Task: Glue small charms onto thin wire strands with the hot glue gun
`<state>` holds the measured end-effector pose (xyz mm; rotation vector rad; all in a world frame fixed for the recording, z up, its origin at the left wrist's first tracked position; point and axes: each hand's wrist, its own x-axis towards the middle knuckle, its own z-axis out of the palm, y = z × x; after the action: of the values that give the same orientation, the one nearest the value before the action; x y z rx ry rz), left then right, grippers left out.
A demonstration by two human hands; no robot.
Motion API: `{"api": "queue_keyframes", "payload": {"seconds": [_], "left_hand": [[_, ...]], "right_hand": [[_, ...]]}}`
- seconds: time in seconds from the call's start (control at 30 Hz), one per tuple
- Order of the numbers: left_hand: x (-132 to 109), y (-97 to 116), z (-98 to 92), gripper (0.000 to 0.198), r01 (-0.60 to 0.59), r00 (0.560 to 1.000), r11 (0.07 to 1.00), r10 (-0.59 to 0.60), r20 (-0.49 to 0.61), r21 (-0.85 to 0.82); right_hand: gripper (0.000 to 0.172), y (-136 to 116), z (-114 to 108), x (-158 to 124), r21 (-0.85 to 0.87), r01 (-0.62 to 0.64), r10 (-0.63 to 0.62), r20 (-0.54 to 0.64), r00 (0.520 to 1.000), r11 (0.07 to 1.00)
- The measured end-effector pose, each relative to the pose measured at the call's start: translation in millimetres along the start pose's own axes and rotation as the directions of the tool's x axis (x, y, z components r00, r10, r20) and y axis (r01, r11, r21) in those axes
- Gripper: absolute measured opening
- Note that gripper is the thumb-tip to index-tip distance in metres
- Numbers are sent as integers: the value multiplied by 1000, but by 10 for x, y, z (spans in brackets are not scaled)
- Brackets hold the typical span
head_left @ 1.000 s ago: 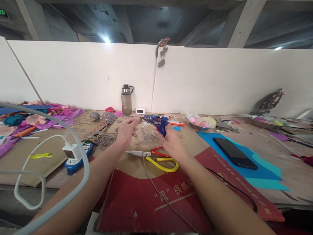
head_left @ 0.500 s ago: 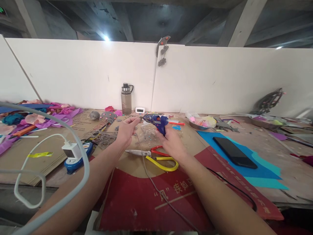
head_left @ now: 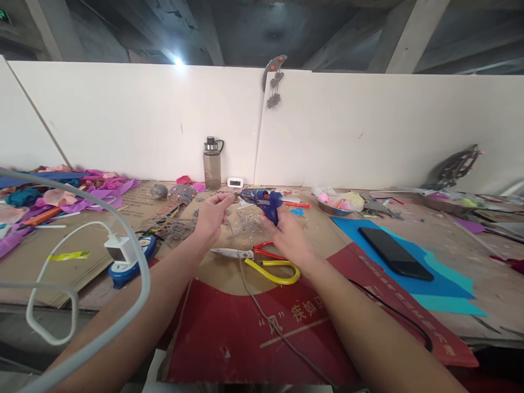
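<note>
My right hand (head_left: pixel 289 232) is wrapped around the grip of a blue hot glue gun (head_left: pixel 268 204), with a whitish glue stick (head_left: pixel 289 200) at its back end. The gun's nozzle points left, at the fingertips of my left hand (head_left: pixel 213 215). Those fingers are pinched on a small grey piece, mostly hidden, and a strand of grey yarn (head_left: pixel 245 281) trails from there down over the red cardboard (head_left: pixel 229 338). Below both hands lie scissors (head_left: pixel 272 267) with one red and one yellow handle, blades to the left.
Tangled grey yarn (head_left: pixel 174 228) lies left of my hands. A power strip (head_left: pixel 131 267) with a charger and a looping white cable (head_left: pixel 141 262) occupies the left. Behind stand a bottle (head_left: pixel 212 166) and small clock (head_left: pixel 234 183). A phone (head_left: pixel 393 254) rests on blue sheets at right.
Both hands keep nearly the same pose, with the glue gun nozzle still at my left fingertips. The view has shifted very slightly.
</note>
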<state>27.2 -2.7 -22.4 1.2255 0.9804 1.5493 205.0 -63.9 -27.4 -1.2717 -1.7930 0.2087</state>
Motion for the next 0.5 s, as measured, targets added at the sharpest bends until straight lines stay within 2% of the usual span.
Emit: {"api": "queue_keyframes", "payload": {"seconds": [0.5], "left_hand": [[0, -6, 6, 29, 3, 1000, 1000, -3, -12, -16]], "right_hand": [[34, 1, 0, 7, -12, -7, 8, 5, 1000, 1000]]}}
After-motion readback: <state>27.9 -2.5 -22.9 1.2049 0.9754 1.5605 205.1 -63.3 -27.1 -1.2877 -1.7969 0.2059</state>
